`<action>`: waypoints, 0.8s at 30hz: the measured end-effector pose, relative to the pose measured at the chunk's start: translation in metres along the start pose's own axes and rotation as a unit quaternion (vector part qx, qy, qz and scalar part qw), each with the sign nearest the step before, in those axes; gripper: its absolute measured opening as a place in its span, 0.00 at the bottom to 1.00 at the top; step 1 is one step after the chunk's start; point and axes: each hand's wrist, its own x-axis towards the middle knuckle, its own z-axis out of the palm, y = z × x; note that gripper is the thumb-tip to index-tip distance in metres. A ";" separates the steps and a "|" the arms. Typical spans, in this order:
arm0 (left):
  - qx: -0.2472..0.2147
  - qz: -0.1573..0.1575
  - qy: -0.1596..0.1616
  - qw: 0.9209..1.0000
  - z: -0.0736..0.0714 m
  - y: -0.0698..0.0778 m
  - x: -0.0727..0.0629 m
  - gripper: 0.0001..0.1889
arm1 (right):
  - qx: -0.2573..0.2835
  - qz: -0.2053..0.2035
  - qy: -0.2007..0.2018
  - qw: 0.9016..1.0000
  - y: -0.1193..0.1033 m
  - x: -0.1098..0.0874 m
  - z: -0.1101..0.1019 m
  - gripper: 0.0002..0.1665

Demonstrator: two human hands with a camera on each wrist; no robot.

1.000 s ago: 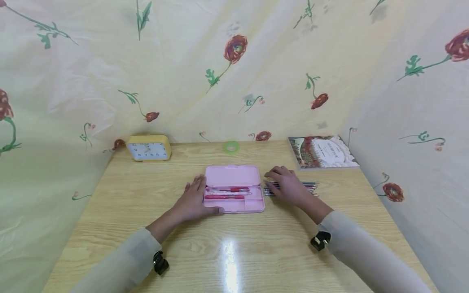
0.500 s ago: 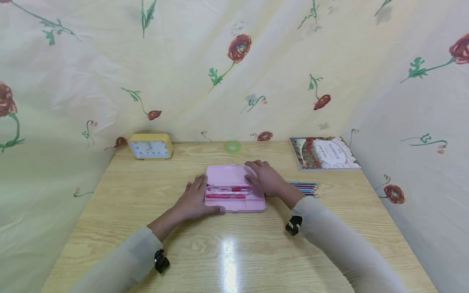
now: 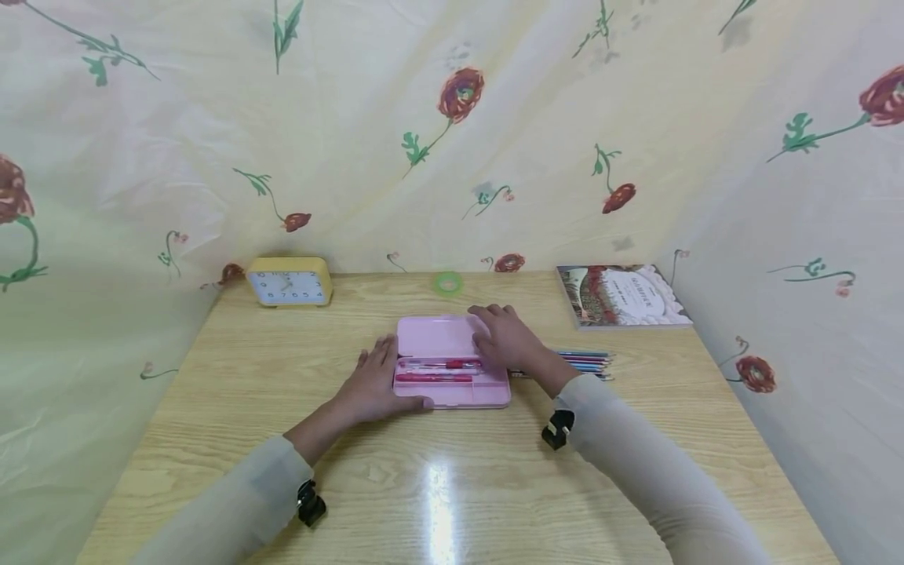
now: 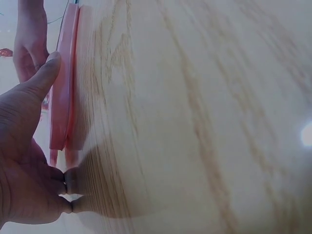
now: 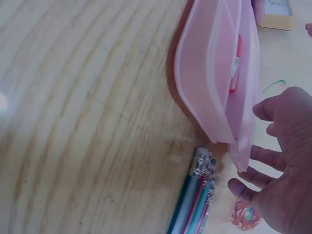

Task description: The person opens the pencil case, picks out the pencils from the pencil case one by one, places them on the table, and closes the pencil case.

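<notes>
A pink pencil case [image 3: 455, 395] lies with its lid [image 3: 434, 337] swung back, red and clear pens [image 3: 434, 378] in its tray. My left hand [image 3: 370, 388] braces its left end, fingers straight along the side. The thumb [image 4: 46, 73] rests at the front edge in the left wrist view. My right hand [image 3: 510, 341] spreads over the lid's right end, its fingertips at the far edge. In the right wrist view the fingers [image 5: 261, 178] overlap the lid's corner, with gaps between them. Several pencils [image 5: 195, 195] lie just right of the case, partly hidden by the right arm in the head view.
Toward the back of the wooden table [image 3: 367, 486] are a yellow clock [image 3: 289, 282] at left, a green tape roll [image 3: 448, 283] in the middle and a book [image 3: 625, 296] at right. A flowered cloth [image 3: 339, 141] hangs behind and at both sides.
My right hand has moved left from the pencils to the open lid's right end, and shifted slightly there. The left hand has stayed at the case.
</notes>
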 end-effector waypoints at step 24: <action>-0.003 0.022 0.044 0.999 0.004 -0.001 0.000 0.76 | -0.112 -0.083 -0.019 0.990 -0.057 -0.050 -0.023 0.36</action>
